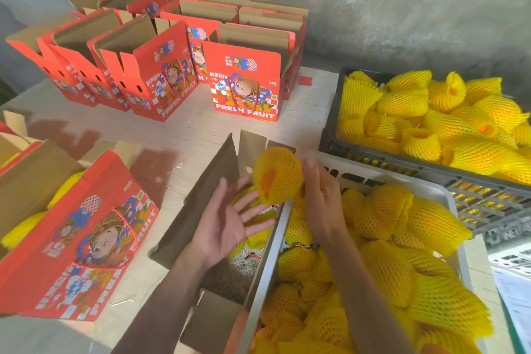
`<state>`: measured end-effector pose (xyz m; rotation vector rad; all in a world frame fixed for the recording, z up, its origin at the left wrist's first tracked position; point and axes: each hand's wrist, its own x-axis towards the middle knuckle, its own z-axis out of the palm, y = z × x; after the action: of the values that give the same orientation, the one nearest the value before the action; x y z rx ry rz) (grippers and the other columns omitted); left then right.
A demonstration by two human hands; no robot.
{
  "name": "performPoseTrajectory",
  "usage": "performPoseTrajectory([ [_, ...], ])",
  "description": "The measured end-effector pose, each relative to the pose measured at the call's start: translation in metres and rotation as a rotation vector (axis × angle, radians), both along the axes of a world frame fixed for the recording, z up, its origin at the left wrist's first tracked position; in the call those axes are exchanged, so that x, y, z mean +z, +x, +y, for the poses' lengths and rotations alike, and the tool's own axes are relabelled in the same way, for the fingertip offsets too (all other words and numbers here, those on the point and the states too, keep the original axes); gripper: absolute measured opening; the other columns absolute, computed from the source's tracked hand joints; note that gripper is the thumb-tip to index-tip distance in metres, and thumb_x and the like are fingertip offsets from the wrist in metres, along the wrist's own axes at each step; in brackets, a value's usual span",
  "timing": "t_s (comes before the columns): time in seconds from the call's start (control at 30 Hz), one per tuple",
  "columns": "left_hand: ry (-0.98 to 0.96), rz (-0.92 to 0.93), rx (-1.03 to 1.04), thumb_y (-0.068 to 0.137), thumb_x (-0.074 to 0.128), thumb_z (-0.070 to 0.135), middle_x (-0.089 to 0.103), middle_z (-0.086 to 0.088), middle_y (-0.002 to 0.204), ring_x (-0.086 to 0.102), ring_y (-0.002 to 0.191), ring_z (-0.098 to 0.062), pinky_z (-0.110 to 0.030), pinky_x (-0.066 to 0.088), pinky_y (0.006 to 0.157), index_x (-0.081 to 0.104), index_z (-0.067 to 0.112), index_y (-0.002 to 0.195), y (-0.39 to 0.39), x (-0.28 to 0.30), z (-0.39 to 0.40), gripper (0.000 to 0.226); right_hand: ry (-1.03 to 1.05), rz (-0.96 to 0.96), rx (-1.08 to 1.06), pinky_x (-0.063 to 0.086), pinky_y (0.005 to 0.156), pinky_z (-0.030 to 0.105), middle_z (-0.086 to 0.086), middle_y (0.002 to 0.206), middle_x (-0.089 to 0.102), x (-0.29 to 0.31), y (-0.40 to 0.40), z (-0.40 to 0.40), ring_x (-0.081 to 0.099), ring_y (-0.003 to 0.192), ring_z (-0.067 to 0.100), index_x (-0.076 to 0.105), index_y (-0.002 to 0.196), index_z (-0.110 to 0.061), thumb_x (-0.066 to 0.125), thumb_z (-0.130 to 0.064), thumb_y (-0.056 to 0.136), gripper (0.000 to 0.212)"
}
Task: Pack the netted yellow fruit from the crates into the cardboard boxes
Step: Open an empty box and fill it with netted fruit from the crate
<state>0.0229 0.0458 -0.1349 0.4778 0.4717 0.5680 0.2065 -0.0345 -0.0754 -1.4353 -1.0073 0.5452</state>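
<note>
Fingers (311,172) of the right hand (321,198) curl against the right side of one netted yellow fruit (277,174) and hold it above the open cardboard box (201,201) at the near edge of the counter (184,129). Orange skin shows through the open end of its foam net. The left hand (230,218) is palm-up with straight, spread fingers, released, and its fingertips touch the underside of the same fruit. Inside the open box, below both hands, lie more netted fruit on a bed of shredded filler; how many cannot be told. Touching the right wall of this box stands a white crate (385,174) at the near right of the counter, filled with netted fruit; the right forearm crosses above it. Behind it, at the far right corner, a dark grey crate (333,126) holds another heap of netted fruit. At the near left edge, a red printed box (86,236) stands with flaps open and yellow netting visible inside. Along the far edge, several empty red boxes (161,66) stand upright, flaps raised, close together in rows.
</note>
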Motion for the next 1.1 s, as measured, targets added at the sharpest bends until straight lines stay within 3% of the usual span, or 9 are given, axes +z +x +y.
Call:
performPoseTrajectory([
  [0.07, -0.106, -0.065, -0.058, 0.093, 0.056, 0.069, 0.047, -0.019, 0.154, 0.045, 0.141, -0.043, -0.066, 0.044, 0.104, 0.047, 0.019, 0.150, -0.006, 0.002, 0.002, 0.076, -0.107, -0.052, -0.127, 0.050, 0.072, 0.017, -0.014, 0.091, 0.069, -0.015, 0.002, 0.003, 0.065, 0.088, 0.004, 0.070, 0.100, -0.035, 0.030, -0.064, 0.107, 0.050],
  [0.17, -0.066, 0.102, 0.004, 0.086, 0.072, 0.057, 0.064, -0.021, 0.115, 0.068, 0.097, -0.035, -0.043, 0.059, 0.078, 0.069, 0.007, 0.116, -0.008, 0.002, 0.005, 0.058, -0.603, -0.243, -0.215, 0.055, 0.085, 0.030, -0.003, 0.119, 0.068, -0.051, 0.021, 0.003, 0.064, 0.103, 0.013, 0.063, 0.127, -0.019, 0.047, -0.044, 0.107, 0.035],
  [0.3, 0.294, 0.858, 0.012, 0.065, 0.081, 0.061, 0.075, -0.008, 0.099, 0.070, 0.094, -0.029, -0.039, 0.056, 0.089, 0.077, 0.016, 0.101, -0.002, -0.016, 0.001, 0.058, -1.067, -0.454, -0.011, 0.055, 0.097, 0.044, 0.015, 0.138, 0.055, -0.088, 0.023, 0.005, 0.061, 0.118, 0.032, 0.043, 0.146, -0.004, 0.062, -0.044, 0.099, 0.065],
  [0.4, 0.723, 1.323, -0.229, 0.083, 0.071, 0.064, 0.071, 0.002, 0.100, 0.065, 0.095, -0.019, -0.028, 0.048, 0.082, 0.067, 0.027, 0.098, 0.000, -0.034, -0.008, 0.040, -1.135, -0.469, 0.040, 0.055, 0.098, 0.047, 0.015, 0.136, 0.061, -0.107, 0.013, 0.009, 0.062, 0.119, 0.033, 0.016, 0.157, 0.004, 0.061, -0.051, 0.098, 0.093],
  [0.7, 0.781, 1.306, -0.035, 0.099, 0.051, 0.058, 0.074, -0.003, 0.085, 0.068, 0.078, -0.022, -0.033, 0.053, 0.077, 0.070, 0.018, 0.087, -0.001, -0.044, -0.006, 0.046, -1.103, -0.033, 0.063, 0.031, 0.120, 0.046, 0.022, 0.168, 0.019, -0.107, 0.013, 0.008, 0.029, 0.151, 0.041, -0.026, 0.156, -0.001, 0.076, -0.044, 0.092, 0.128],
  [0.8, 0.797, 1.262, 0.059, 0.101, 0.049, 0.056, 0.071, -0.001, 0.074, 0.057, 0.057, -0.013, -0.030, 0.045, 0.062, 0.068, 0.019, 0.084, -0.002, -0.039, -0.004, 0.045, -1.014, 0.145, 0.001, 0.041, 0.114, 0.048, 0.020, 0.158, 0.039, -0.098, 0.018, 0.009, 0.044, 0.140, 0.039, -0.001, 0.162, -0.004, 0.068, -0.054, 0.093, 0.110],
  [0.87, 0.794, 1.172, 0.152, 0.103, 0.049, 0.053, 0.071, -0.006, 0.075, 0.056, 0.056, -0.012, -0.034, 0.047, 0.060, 0.069, 0.019, 0.083, -0.001, -0.035, -0.005, 0.044, -0.874, 0.166, -0.142, 0.054, 0.087, 0.046, 0.015, 0.110, 0.062, -0.087, 0.022, 0.008, 0.062, 0.098, 0.029, 0.046, 0.135, -0.010, 0.046, -0.054, 0.100, 0.056],
  [0.93, 0.733, 1.013, 0.223, 0.104, 0.051, 0.048, 0.075, -0.011, 0.086, 0.062, 0.070, -0.021, -0.042, 0.054, 0.068, 0.072, 0.017, 0.088, 0.001, -0.032, -0.007, 0.041, -0.680, 0.120, -0.291, 0.047, 0.058, 0.033, 0.001, 0.076, 0.059, -0.073, 0.023, 0.004, 0.056, 0.066, 0.016, 0.057, 0.109, -0.016, 0.032, -0.051, 0.102, 0.043],
  [1.1, 0.288, 0.480, 0.225, 0.092, 0.059, 0.055, 0.073, -0.018, 0.118, 0.073, 0.099, -0.028, -0.040, 0.064, 0.082, 0.066, 0.008, 0.124, 0.010, -0.007, -0.003, 0.058, -0.041, 0.240, -0.205, 0.058, 0.063, 0.025, 0.000, 0.102, 0.067, -0.032, 0.017, -0.003, 0.068, 0.087, 0.010, 0.056, 0.132, -0.026, 0.037, -0.067, 0.101, 0.055],
])
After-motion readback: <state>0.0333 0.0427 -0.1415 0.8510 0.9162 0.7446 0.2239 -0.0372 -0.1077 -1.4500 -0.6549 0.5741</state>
